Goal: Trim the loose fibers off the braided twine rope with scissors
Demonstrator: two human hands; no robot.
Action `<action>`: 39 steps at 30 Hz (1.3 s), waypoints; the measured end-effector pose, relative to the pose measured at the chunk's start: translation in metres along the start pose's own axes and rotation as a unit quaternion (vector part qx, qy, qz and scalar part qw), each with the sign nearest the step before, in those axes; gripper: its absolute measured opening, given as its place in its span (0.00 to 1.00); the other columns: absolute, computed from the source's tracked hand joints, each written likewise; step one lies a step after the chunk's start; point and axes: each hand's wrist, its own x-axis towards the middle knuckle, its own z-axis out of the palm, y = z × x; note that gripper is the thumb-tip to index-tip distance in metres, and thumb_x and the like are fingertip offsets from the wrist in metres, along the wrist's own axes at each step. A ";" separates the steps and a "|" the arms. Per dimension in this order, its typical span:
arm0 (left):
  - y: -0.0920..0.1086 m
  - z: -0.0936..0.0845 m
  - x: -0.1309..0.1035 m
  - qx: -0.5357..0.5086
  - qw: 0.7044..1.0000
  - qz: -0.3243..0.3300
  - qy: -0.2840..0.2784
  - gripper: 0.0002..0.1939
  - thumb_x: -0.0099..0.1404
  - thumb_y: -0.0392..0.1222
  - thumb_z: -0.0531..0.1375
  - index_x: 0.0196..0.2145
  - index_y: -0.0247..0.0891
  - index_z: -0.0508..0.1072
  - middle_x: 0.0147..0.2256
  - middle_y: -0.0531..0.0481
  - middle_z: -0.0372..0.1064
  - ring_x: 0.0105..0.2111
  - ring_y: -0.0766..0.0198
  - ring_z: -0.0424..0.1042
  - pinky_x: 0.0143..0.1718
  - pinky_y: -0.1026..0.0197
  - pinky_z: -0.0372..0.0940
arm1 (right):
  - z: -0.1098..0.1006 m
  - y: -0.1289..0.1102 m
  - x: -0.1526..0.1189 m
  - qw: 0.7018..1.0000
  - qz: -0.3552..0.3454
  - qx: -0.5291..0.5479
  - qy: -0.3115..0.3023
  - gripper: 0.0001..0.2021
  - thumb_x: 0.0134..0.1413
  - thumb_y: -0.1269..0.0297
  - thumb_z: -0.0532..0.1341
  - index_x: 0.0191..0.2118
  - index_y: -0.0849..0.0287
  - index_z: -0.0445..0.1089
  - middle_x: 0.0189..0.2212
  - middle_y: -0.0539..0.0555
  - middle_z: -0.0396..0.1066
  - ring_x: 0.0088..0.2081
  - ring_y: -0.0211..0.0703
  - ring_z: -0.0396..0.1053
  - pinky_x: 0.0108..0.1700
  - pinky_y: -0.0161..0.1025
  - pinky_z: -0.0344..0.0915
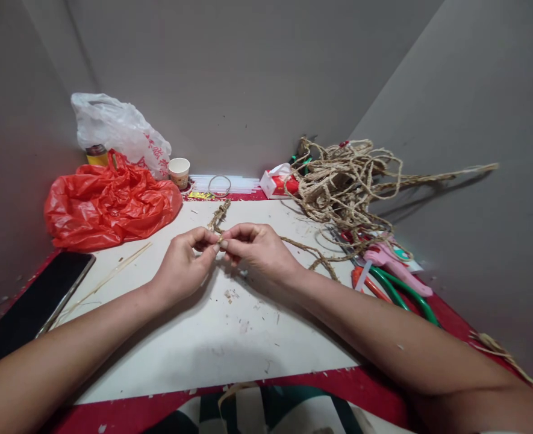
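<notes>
Over the white board (221, 355), my left hand (185, 265) and my right hand (261, 252) meet fingertip to fingertip. Both pinch a thin cord of tan plant fibre (220, 216), whose frayed, knotted end sticks out beyond the fingers. To the right of my right hand, the same kind of twisted cord (314, 248) runs across the board toward a large tangled heap of cord (345, 181). The spot between my fingertips is small and partly hidden.
At left lie a phone (35, 301), pale straw strips (112, 271), a crumpled red bag (112, 202) and a white plastic bag (117, 126). A paper cup (179, 172) and tissue pack (279, 181) stand behind. Green-handled pliers or scissors (406, 289) and a pink tool (397, 268) lie right.
</notes>
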 end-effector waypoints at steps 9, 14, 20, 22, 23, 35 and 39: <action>-0.005 0.007 -0.004 -0.077 0.994 -0.050 0.064 0.06 0.56 0.40 0.65 0.31 0.36 0.78 0.31 0.50 0.77 0.31 0.66 0.73 0.36 0.64 0.66 | 0.005 0.001 -0.006 0.994 -0.093 -0.027 0.042 0.05 0.44 0.66 0.64 0.28 0.63 0.72 0.18 0.47 0.69 0.19 0.30 0.63 0.22 0.29 0.60; -0.001 0.010 -0.007 -0.062 0.994 -0.026 0.085 0.05 0.56 0.39 0.65 0.31 0.36 0.78 0.30 0.50 0.78 0.30 0.66 0.73 0.35 0.65 0.67 | 0.007 0.000 -0.008 0.994 -0.098 -0.019 0.048 0.05 0.43 0.66 0.65 0.27 0.63 0.71 0.17 0.46 0.68 0.19 0.31 0.63 0.22 0.29 0.60; -0.002 0.010 -0.010 0.061 0.986 0.088 0.131 0.04 0.58 0.35 0.62 0.31 0.37 0.78 0.29 0.52 0.78 0.28 0.67 0.74 0.35 0.65 0.68 | 0.008 -0.001 -0.007 0.993 -0.097 -0.017 0.070 0.05 0.43 0.67 0.65 0.27 0.62 0.71 0.16 0.46 0.68 0.19 0.31 0.63 0.23 0.30 0.61; -0.003 0.008 -0.009 0.056 0.987 0.087 0.125 0.04 0.58 0.35 0.62 0.30 0.37 0.78 0.29 0.51 0.78 0.29 0.67 0.74 0.36 0.65 0.68 | 0.006 -0.001 -0.006 0.993 -0.099 -0.010 0.064 0.06 0.44 0.65 0.65 0.28 0.62 0.72 0.17 0.47 0.69 0.19 0.32 0.64 0.24 0.30 0.62; -0.003 0.007 -0.007 0.038 0.990 0.073 0.116 0.04 0.58 0.36 0.62 0.30 0.37 0.78 0.29 0.51 0.77 0.29 0.67 0.74 0.35 0.65 0.68 | 0.006 0.000 -0.005 0.994 -0.093 -0.004 0.056 0.06 0.44 0.64 0.66 0.28 0.62 0.72 0.18 0.47 0.69 0.20 0.32 0.65 0.24 0.31 0.63; -0.008 0.004 0.002 -0.144 0.986 -0.083 0.024 0.06 0.56 0.41 0.65 0.30 0.35 0.76 0.27 0.51 0.75 0.27 0.66 0.72 0.33 0.64 0.66 | 0.005 0.003 -0.002 0.999 -0.026 0.016 0.043 0.16 0.38 0.55 0.71 0.28 0.64 0.72 0.19 0.50 0.71 0.21 0.34 0.67 0.25 0.32 0.64; -0.006 0.002 0.001 -0.142 0.986 -0.081 0.013 0.06 0.56 0.41 0.65 0.30 0.35 0.76 0.27 0.51 0.75 0.27 0.66 0.72 0.34 0.64 0.66 | 0.005 0.004 -0.002 0.998 -0.039 0.030 0.048 0.15 0.37 0.57 0.72 0.27 0.64 0.72 0.20 0.50 0.71 0.21 0.33 0.68 0.25 0.31 0.64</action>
